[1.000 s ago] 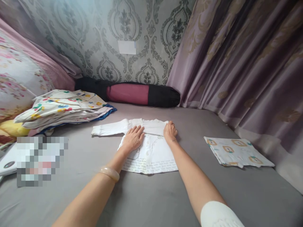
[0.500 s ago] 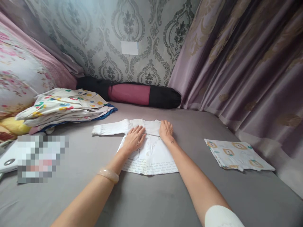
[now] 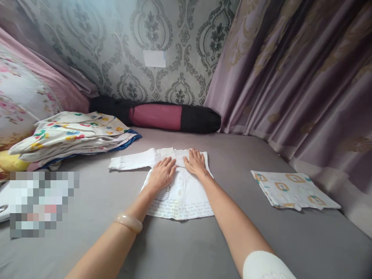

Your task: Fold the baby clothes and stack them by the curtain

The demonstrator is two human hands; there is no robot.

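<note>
A small white long-sleeved shirt (image 3: 177,193) with buttons and printed lettering near its hem lies on the grey bed sheet (image 3: 180,252). One sleeve stretches out to the left; the other is folded across the chest. My left hand (image 3: 163,172) rests flat on the shirt's left chest, fingers extended. My right hand (image 3: 197,162) presses flat on the folded sleeve at the upper right, its fingers spread. Neither hand grips the cloth. My hands cover parts of the print and the folded sleeve.
A pile of patterned clothes (image 3: 75,133) lies at the left, near a floral pillow (image 3: 23,93). A folded white patterned cloth (image 3: 295,190) is at the right. Against the wall rests a long black and maroon bag (image 3: 157,116). Curtains (image 3: 276,69) hang at the right. A blurred item (image 3: 43,203) lies at left.
My right hand has moved left from the shirt's right shoulder edge and flattened on the folded sleeve, its fingers now spread. My left hand stays on the shirt. The view has shifted slightly.
</note>
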